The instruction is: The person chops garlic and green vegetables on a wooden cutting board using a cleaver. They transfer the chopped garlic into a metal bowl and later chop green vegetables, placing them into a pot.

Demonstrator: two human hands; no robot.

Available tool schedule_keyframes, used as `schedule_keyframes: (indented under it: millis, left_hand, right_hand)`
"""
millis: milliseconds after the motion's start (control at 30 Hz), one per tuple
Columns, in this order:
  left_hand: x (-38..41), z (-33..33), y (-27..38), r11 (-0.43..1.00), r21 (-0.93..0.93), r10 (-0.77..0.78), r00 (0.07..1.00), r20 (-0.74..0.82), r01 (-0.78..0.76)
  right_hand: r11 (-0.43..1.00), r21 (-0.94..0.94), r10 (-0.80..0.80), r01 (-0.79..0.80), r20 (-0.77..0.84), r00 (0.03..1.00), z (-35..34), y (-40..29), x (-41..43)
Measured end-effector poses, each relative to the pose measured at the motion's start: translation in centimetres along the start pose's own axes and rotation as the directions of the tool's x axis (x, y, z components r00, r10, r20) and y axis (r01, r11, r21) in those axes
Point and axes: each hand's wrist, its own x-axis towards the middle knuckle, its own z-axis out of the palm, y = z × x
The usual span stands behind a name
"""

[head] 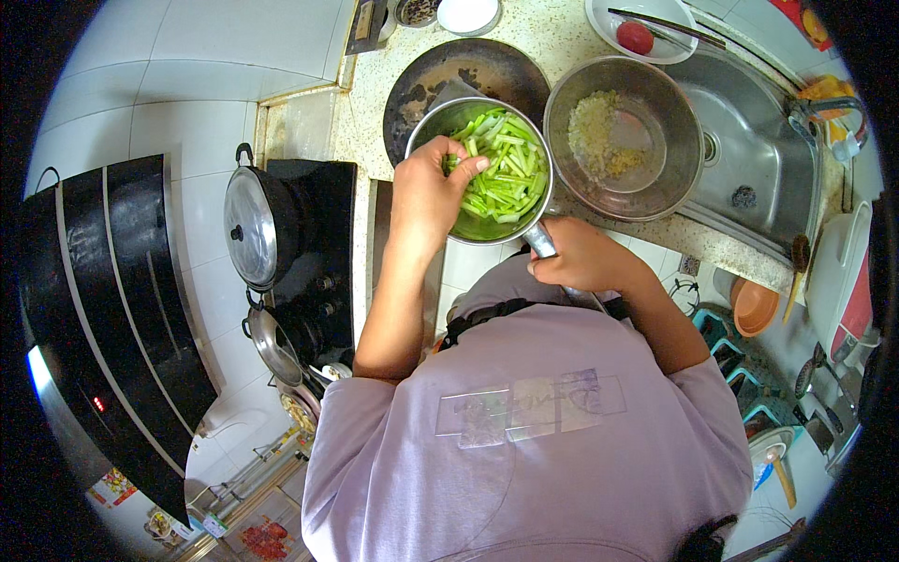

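Observation:
A stainless steel saucepan (456, 235) full of cut green stalks (509, 168), which look like celery, is held over the counter's front edge. My right hand (583, 254) grips its metal handle (539, 241). Over the pan's left rim, my left hand (432, 186) reaches in, thumb and fingers bent among the stalks. Whether it pinches any pieces is hidden. Behind the saucepan lies a dark, worn round pan or board (411, 91), partly covered. Just right of the saucepan, a large steel basin (678, 168) contains pale yellowish chopped bits (597, 133).
A steel sink (744, 140) lies to the right, with a white bowl (674, 49) holding a red round item and chopsticks behind it. On the left, a lidded wok (253, 228) sits on the black cooktop (330, 232). A black range hood (133, 281) hangs at far left.

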Motion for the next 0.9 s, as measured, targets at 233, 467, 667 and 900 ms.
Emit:
schedule_keyframes:
  millis: [233, 467, 667, 900]
  left_hand:
    - [0.1, 0.0, 0.3, 0.965, -0.262, -0.012, 1.0, 0.013, 0.015]
    - [1.0, 1.8, -0.4, 0.978, -0.015, 0.202, 0.962, -0.182, -0.208]
    - [0.4, 1.2, 1.0, 0.988, 0.121, 0.103, 0.995, -0.015, -0.101]
    - [1.1, 2.7, 0.1, 0.927, 0.184, 0.34, 0.94, -0.034, -0.328]
  right_hand:
    - [1.0, 0.0, 0.003, -0.003, 0.01, 1.0, 0.1, 0.3, 0.2]
    - [1.0, -0.012, 0.011, -0.011, 0.039, 0.999, 0.4, -0.1, 0.4]
    - [0.999, -0.034, 0.005, -0.004, 0.013, 1.0, 0.6, -0.2, 0.4]
    - [0.999, -0.044, -0.015, 0.017, 0.038, 0.999, 0.8, 0.1, 0.6]
